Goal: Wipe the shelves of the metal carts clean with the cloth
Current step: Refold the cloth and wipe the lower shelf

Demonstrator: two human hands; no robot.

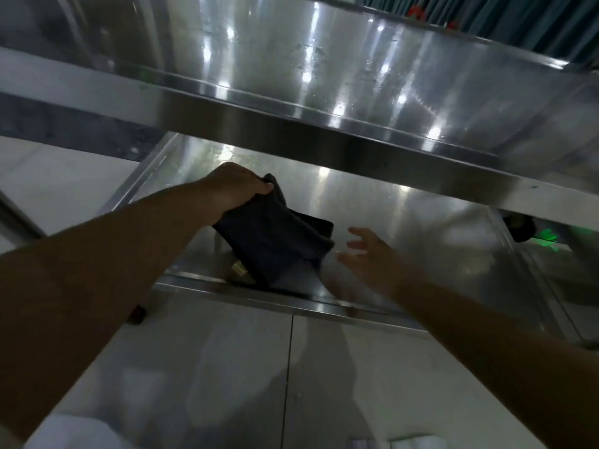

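Note:
A dark folded cloth (278, 241) hangs over the lower shelf (405, 218) of a shiny metal cart, its lower end touching the shelf near the front rim. My left hand (236, 187) grips the cloth's upper corner from above. My right hand (372, 254) hovers just right of the cloth with fingers spread and nothing in it. The cart's upper shelf (291, 76) spans the view above both hands, and its front lip hides the back of the lower shelf.
Pale floor tiles (227, 367) lie in front of the cart. A dark cart wheel (518, 228) and a green glow sit at the right under the upper shelf. A teal curtain (534, 17) hangs at the top right.

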